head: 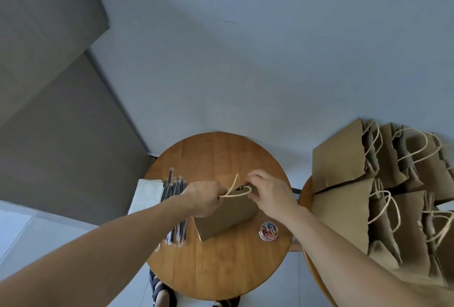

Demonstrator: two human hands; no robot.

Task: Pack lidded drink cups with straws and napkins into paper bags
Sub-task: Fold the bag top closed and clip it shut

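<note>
A brown paper bag stands on the round wooden table with its mouth toward the far side. My left hand grips the bag's top edge on the left, by the twine handles. My right hand grips the top edge on the right, fingers curled over the opening. What is inside the bag is hidden. Wrapped black straws lie in a heap to the left, partly under my left forearm. White napkins lie beside them at the table's left edge.
A clear round tub of coloured paper clips sits right of the bag. Several more brown handled bags stand packed together on a second table to the right. Sandalled feet show below the table's near edge.
</note>
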